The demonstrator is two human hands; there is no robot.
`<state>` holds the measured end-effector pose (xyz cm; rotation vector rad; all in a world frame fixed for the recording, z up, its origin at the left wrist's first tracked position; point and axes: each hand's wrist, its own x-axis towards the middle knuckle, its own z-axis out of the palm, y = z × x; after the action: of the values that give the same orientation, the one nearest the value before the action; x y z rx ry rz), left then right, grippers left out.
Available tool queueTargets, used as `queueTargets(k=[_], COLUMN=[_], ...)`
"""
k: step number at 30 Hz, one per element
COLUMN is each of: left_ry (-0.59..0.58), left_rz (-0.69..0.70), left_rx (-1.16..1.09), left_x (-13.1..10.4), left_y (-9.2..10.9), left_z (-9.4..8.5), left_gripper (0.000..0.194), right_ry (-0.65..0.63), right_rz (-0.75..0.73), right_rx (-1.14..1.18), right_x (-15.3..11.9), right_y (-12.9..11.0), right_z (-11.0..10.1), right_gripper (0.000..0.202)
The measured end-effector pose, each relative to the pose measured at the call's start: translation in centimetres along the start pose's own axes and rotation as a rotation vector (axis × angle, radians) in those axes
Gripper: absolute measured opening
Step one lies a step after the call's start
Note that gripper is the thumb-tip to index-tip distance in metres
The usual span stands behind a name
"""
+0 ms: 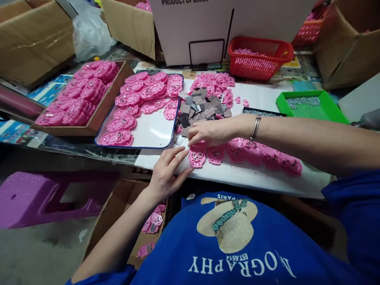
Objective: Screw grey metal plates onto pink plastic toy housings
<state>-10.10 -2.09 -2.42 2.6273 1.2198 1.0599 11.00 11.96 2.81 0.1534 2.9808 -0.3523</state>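
Note:
Along the near edge of the table runs a row of pink plastic casings, with small metal screws or studs showing on several of them. At the left end, the first casing (196,157) lies between my hands. My left hand (169,172) is beside it, fingers spread, with the thumb tip at the casing's lower left edge. Bent fingers of my right hand (209,130) come down at the casing's upper left; what they hold, if anything, is hidden. Just beyond that hand lie a pile of grey metal plates (202,107) and a heap of small pink parts (215,83).
Left of the plates, a white tray (157,130) and a cardboard box (103,107) hold pink casings. A red basket (255,65), a black tray (263,112) and a green tray (335,109) stand to the right. Below left are a purple stool (26,198) and an open carton (103,221).

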Motion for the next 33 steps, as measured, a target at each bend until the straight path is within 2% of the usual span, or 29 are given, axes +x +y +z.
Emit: queueTargets(k=[5, 9, 11, 14, 19, 22, 26, 29, 33], left_ry=[-0.023, -0.015, -0.02, -0.044, -0.146, -0.214, -0.233, -0.165, -0.105], left_rz=[0.026, 0.084, 0.147, 0.227, 0.34, 0.395, 0.394, 0.338, 0.254], left_rx=[0.007, -0.004, 0.003, 0.015, 0.059, 0.132, 0.178, 0.151, 0.102], left_x=[0.5, 1.6, 2.4, 3.6, 5.9, 7.1, 8.1, 7.9, 6.9], left_y=[-0.1, 0.9, 1.6, 2.9, 6.0, 7.8, 8.7, 8.2, 7.1], left_z=[0.8, 1.3, 2.0, 3.2, 5.7, 7.3, 8.7, 8.6, 7.4], left_gripper=[0.05, 0.046, 0.045, 0.041, 0.03, 0.034, 0.033, 0.033, 0.037], right_ry=[0.051, 0.285, 0.41, 0.508, 0.587, 0.677, 0.724, 0.664, 0.621], right_rz=[0.094, 0.392, 0.552, 0.721, 0.92, 0.958, 0.912, 0.833, 0.766], right_rx=[0.058, 0.081, 0.054, 0.011, -0.126, -0.214, -0.236, -0.277, -0.321], right_x=[-2.0, -4.6, -6.6, -10.5, -16.1, -17.8, -17.9, -16.9, -15.6], right_y=[-1.2, -3.4, -4.9, -7.5, -11.5, -13.2, -14.1, -13.9, -13.6], right_z=[-1.5, -3.1, -3.1, -1.2, 4.4, 6.5, 7.5, 8.2, 9.4], right_gripper=[0.038, 0.032, 0.029, 0.03, 0.028, 0.023, 0.022, 0.022, 0.024])
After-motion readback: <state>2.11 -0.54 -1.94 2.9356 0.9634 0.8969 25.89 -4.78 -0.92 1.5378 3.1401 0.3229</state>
